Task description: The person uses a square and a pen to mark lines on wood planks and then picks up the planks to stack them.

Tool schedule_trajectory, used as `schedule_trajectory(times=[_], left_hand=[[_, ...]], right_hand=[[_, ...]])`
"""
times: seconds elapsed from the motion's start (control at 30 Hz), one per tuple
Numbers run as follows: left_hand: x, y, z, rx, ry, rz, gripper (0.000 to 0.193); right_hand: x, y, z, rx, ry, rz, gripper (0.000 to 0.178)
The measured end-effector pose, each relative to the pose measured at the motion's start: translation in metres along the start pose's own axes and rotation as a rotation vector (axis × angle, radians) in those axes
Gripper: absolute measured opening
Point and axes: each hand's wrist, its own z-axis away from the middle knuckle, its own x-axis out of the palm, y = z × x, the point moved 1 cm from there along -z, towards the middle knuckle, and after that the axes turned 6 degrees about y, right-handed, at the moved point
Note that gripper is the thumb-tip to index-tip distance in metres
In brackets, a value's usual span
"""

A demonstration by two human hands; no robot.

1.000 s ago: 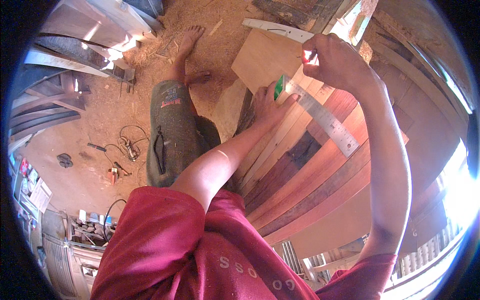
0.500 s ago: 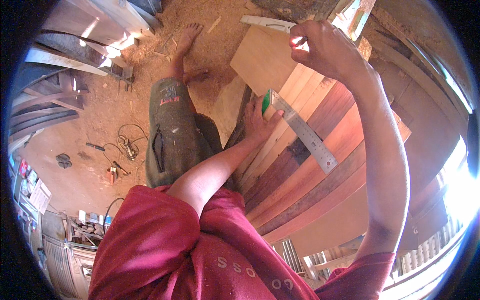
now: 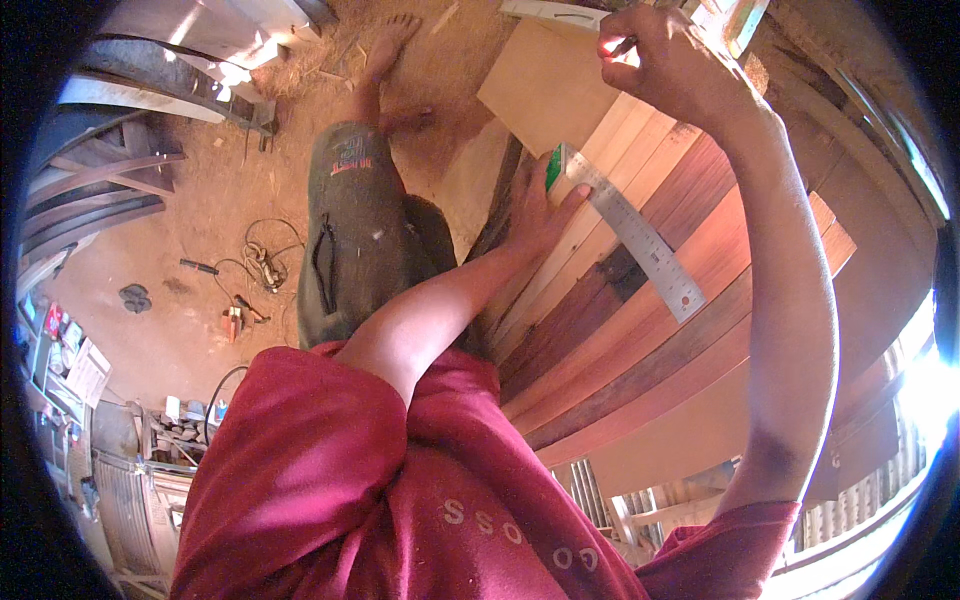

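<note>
A try square (image 3: 640, 238) lies across a panel of joined wooden strips (image 3: 690, 190), pale at the far side and reddish-brown nearer. Its steel blade slants down to the right over the strips. At its green-ended stock, my left hand (image 3: 543, 208) grips the square, the thumb against the blade's upper end; some fingers are hidden behind the stock. My right hand (image 3: 682, 68) is raised at the upper right, above the panel's far end. Its fingers are closed on a thin dark pencil-like stick (image 3: 626, 46), mostly hidden by the hand.
A plain pale board (image 3: 550, 75) lies beyond the strips. On the dusty floor to the left are a coiled cable (image 3: 265, 265) and an orange-and-black tool (image 3: 235, 322). Curved timber pieces (image 3: 100, 195) stand at the far left; brown sheets (image 3: 640, 430) lie right of the panel.
The whole view has shifted slightly, so the panel and both hands appear a little higher and further right. The square keeps its place on the strips, and both grips look the same.
</note>
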Motion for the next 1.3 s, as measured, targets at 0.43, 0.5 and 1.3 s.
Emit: schedule_trajectory(times=[0.43, 0.5, 1.3], left_hand=[[0.013, -0.024, -0.006, 0.029, 0.043, 0.049, 0.084], [0.012, -0.023, -0.006, 0.029, 0.044, 0.035, 0.084], [0.02, -0.038, -0.008, 0.015, 0.087, 0.012, 0.092]], right_hand=[[-0.009, -0.025, 0.0, 0.138, -0.128, 0.092, 0.023], [-0.008, -0.026, -0.001, 0.133, -0.137, 0.098, 0.023], [0.025, -0.025, 0.003, 0.213, -0.231, 0.072, 0.035]])
